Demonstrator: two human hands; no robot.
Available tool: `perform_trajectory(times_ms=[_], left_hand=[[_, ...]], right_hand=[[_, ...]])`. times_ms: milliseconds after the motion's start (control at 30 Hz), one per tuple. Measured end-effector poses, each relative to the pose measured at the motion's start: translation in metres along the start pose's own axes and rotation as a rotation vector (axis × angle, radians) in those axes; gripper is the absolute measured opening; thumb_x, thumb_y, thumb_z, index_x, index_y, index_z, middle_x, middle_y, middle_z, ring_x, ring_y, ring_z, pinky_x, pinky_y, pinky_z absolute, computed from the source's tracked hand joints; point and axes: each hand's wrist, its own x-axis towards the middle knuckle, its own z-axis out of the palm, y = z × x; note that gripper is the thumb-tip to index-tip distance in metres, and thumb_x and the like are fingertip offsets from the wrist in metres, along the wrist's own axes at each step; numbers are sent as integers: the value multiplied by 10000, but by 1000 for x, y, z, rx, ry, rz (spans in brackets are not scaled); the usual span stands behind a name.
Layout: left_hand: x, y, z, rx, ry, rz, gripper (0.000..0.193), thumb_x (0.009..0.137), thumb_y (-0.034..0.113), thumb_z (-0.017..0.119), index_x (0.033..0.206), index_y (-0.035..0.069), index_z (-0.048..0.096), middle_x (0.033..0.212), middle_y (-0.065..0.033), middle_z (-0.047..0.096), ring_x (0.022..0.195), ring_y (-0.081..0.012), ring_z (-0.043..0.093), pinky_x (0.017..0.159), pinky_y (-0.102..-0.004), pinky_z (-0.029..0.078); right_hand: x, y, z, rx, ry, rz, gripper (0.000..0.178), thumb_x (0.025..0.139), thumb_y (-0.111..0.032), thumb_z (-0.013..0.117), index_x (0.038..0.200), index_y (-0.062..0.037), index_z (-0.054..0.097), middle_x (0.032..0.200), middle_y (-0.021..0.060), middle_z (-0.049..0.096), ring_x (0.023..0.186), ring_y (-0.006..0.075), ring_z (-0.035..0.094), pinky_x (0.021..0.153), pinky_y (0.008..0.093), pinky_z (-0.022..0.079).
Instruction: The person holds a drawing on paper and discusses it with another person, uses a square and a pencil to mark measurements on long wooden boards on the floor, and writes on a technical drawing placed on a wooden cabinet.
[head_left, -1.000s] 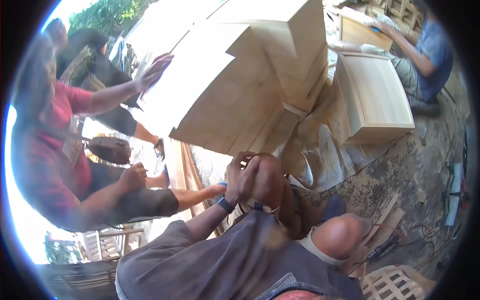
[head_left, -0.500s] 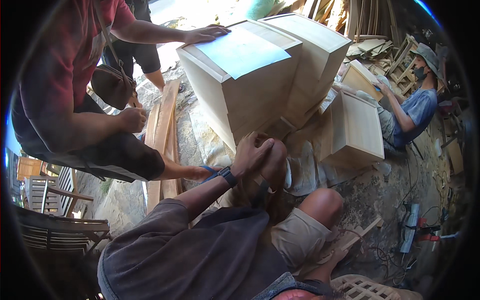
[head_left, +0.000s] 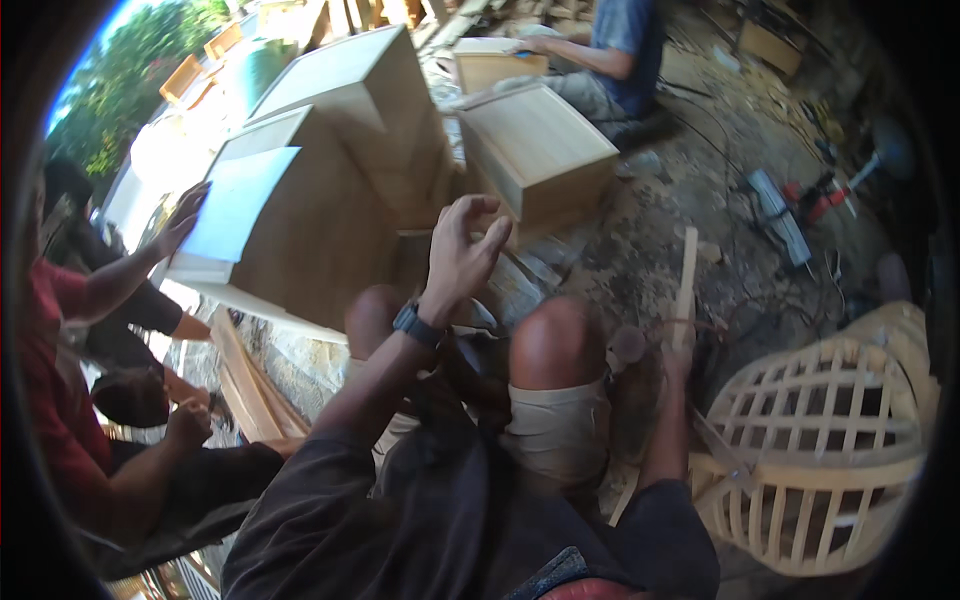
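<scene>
My left hand [head_left: 465, 250], with a dark watch on its wrist, is raised above my knees. Its fingers curl loosely, the thumb stands apart, and nothing shows in it. Just beyond is a small pale wooden box [head_left: 540, 150]. My right hand [head_left: 678, 352] is low beside my right knee, closed round the lower end of a narrow wooden strip [head_left: 688, 265] that points away from me. The fingers are partly blurred. Right of that arm lies a curved wooden lattice frame [head_left: 810, 400].
Two pale wooden cabinets [head_left: 310, 190] stand ahead on the left. A person in red at left rests a hand on a light-blue sheet [head_left: 240, 205] on one. Another person [head_left: 620, 60] sits at the far side. Boards [head_left: 245, 375] lie left; a power strip [head_left: 778, 215] and cables lie right.
My left hand has lifted off my left knee. The view has swung to the right, bringing the lattice frame and my right forearm with the strip more fully into sight.
</scene>
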Motion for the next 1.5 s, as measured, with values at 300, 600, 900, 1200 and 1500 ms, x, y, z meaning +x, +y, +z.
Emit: perform_trajectory(times_ms=[300,600,900,1200,1500], left_hand=[[108,-108,328,89,-774,-160,438,926,348,643,1071,-64,673,1036,-180,709,990,-265,673,879,-367,512],[108,-88,343,-624,-576,-409,315,995,263,573,996,-41,654,838,-88,693,729,-166,658,673,-332,544],[247,35,117,-304,-78,214,258,939,218,602,874,-20,678,768,-138,714,762,-275,704,730,-396,527],[249,112,-93,-24,15,492,291,931,263,633,954,-23,680,777,-185,673,746,-277,689,703,-411,509],[185,59,-190,-147,713,421,420,959,266,606,1248,-32,537,1084,-155,659,999,-200,644,830,-337,534]], right_hand=[[34,-134,9,126,-74,117,272,801,-182,655,976,25,650,940,208,690,910,351,669,798,460,511],[13,-127,-28,-99,-377,-254,419,876,-332,629,1163,-30,674,956,184,720,838,290,703,755,418,507],[-11,-294,-78,207,-121,-426,527,941,-304,662,1326,32,538,1171,194,657,904,236,650,791,365,520],[-58,-564,10,463,-465,-1013,342,939,-251,669,1148,13,606,861,89,659,699,154,585,669,327,492],[-116,-787,-1,654,-410,-1405,252,960,-210,571,1077,9,614,819,103,663,714,171,668,677,325,521]])
